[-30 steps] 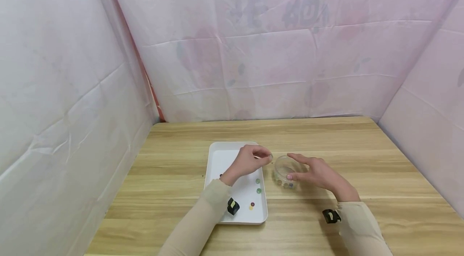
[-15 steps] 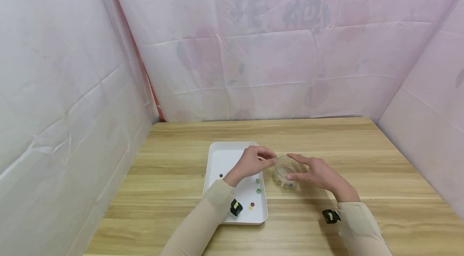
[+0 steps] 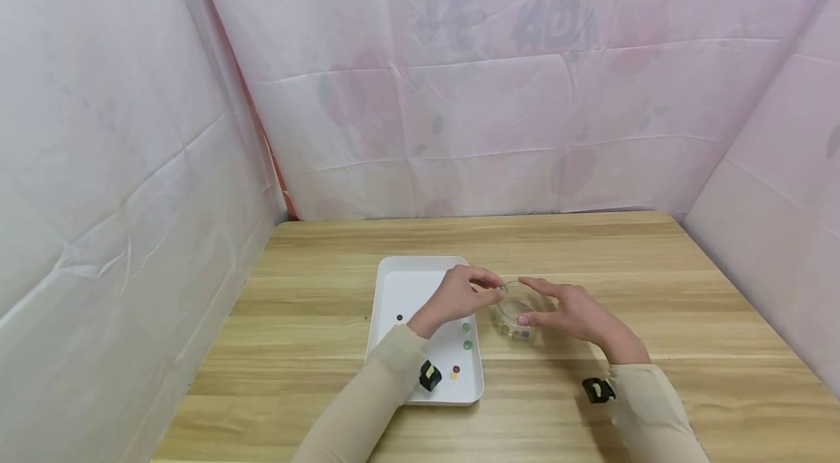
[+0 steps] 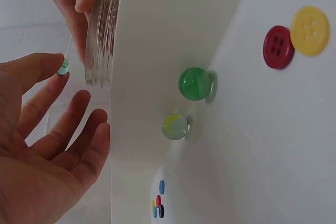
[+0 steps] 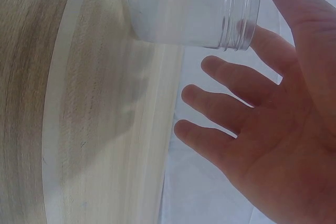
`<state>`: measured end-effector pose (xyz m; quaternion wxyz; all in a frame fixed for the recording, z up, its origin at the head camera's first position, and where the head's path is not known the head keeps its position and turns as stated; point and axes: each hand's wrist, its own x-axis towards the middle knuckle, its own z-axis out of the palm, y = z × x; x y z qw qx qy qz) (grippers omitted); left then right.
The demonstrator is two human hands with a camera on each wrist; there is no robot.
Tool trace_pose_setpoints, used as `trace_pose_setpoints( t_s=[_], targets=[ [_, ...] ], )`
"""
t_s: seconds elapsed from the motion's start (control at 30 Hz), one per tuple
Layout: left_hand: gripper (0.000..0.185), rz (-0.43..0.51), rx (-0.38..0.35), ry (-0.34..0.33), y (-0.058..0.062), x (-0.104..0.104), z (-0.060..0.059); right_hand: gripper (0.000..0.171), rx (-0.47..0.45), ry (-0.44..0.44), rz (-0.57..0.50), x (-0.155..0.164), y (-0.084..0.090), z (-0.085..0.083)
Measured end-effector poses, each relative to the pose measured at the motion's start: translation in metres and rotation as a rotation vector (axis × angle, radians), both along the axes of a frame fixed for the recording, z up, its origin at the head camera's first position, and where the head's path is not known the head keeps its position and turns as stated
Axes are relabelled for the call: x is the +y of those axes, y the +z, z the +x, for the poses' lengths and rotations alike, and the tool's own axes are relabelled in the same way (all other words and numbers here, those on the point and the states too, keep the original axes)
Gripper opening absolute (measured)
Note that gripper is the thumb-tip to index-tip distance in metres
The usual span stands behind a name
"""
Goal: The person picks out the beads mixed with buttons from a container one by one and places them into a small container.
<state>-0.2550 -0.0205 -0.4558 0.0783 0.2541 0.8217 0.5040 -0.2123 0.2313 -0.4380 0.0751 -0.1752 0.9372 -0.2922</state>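
Head view: the counter (image 3: 590, 259) carries a white tray (image 3: 400, 281) under the left hand (image 3: 459, 295), with a clear jar (image 3: 515, 311) just right of that hand. The right hand (image 3: 571, 313) steadies the jar, thumb and forefinger curled against its wall, the other fingers spread loose, evidently to keep the mouth still. The left hand pinches a small marble (image 4: 63, 67) between thumb and forefinger, the remaining fingers relaxed, and holds it just at the jar's rim, apart from the glass. Several small pieces already lie in the jar's bottom. Behind the left hand, on the tray floor, lie a green marble (image 4: 195, 83), a yellowish marble (image 4: 174, 126), a red button (image 4: 277, 47) and a yellow button (image 4: 310, 23).
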Motion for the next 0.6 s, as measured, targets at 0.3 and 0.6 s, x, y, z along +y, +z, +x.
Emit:
trace_pose_setpoints(
  t_s=[0.3, 0.6],
  targets=[
    [0.022, -0.035, 0.006, -0.007, 0.0018, 0.0021, 0.0011, 0.084, -0.001, 0.0, -0.007, 0.0005, 0.0002, 0.0004],
    [0.02, -0.053, 0.007, 0.003, 0.0012, 0.0035, 0.0016, 0.084, -0.005, -0.001, -0.011, 0.0005, 0.0003, 0.0005]
  ],
)
